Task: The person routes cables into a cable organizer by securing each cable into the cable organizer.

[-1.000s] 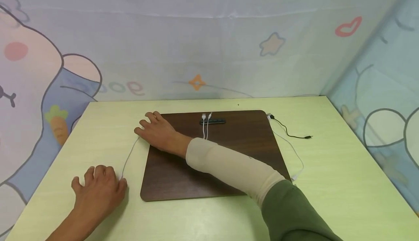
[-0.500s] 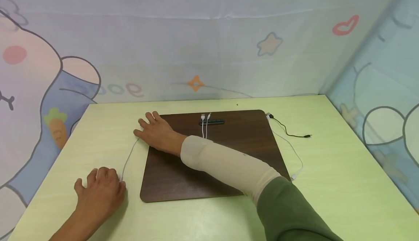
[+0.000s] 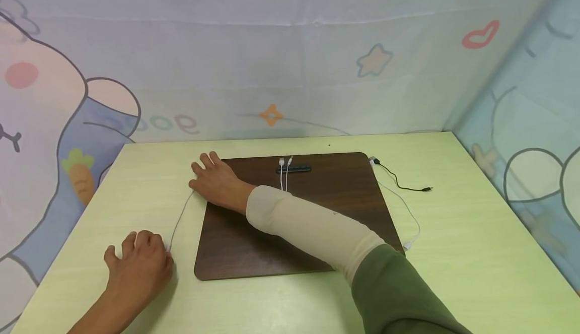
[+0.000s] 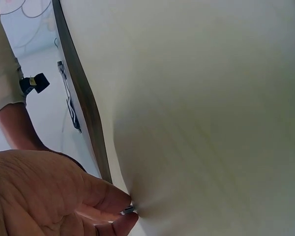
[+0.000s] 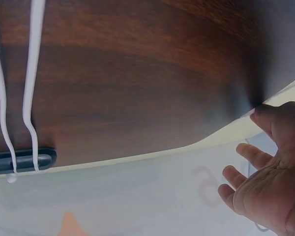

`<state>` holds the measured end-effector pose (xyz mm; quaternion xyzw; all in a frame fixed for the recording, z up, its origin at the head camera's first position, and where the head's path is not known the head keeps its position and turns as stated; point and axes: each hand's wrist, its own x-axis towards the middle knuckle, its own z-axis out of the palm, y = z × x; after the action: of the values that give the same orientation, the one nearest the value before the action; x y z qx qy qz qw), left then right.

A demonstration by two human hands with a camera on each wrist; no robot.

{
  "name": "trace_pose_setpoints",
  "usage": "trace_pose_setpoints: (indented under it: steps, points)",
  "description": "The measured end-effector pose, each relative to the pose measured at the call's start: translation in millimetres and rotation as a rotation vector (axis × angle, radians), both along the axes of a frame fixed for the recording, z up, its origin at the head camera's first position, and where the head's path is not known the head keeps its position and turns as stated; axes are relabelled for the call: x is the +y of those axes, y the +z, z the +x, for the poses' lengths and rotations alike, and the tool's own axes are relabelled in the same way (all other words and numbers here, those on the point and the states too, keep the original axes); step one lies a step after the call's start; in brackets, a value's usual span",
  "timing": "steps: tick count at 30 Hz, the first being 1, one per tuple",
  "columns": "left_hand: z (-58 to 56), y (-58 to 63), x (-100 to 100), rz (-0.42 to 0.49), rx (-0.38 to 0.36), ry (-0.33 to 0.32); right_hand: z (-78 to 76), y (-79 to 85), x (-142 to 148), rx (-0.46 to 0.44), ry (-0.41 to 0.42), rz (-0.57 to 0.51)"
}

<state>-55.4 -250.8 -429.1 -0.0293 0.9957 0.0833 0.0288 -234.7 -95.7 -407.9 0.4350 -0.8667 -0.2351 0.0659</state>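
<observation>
A thin white charging cable (image 3: 180, 218) runs across the pale table between both hands, left of the dark brown board (image 3: 254, 253). My left hand (image 3: 139, 266) pinches its near end; in the left wrist view a small metal plug (image 4: 129, 210) shows between thumb and fingertip. My right hand (image 3: 215, 180) reaches over the board to its far left corner. There the thumb and a finger pinch the cable's far end, whose tip they hide, while the other fingers spread apart, as the right wrist view (image 5: 275, 162) shows.
Two white cables (image 3: 282, 177) rest in a black cable holder (image 3: 296, 168) at the board's back edge. Right of the board lie a short black cable (image 3: 399, 183) and another white cable (image 3: 414, 220). A cartoon-printed curtain (image 3: 217, 62) stands behind the table.
Both hands stay almost in place with the cable between them. The right forearm has shifted slightly to the left.
</observation>
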Motion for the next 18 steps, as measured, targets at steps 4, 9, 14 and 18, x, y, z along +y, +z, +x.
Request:
trace_pose_setpoints:
  steps: [4,9,14,18]
  points:
    - [0.4,-0.4,-1.3,-0.007,-0.003,-0.003,1.0,3.3,-2.5,0.028,0.01,-0.005]
    - [-1.7,0.3,-1.4,-0.008,0.001,-0.006,-1.9,2.8,-7.0,0.038,0.02,-0.003]
    - [-5.8,0.2,-0.4,-0.008,0.032,-0.016,-6.4,1.0,-12.2,0.029,0.011,-0.003]
    - [-7.7,1.3,0.6,-0.012,0.023,-0.017,-8.1,0.8,-15.2,0.023,0.011,-0.004]
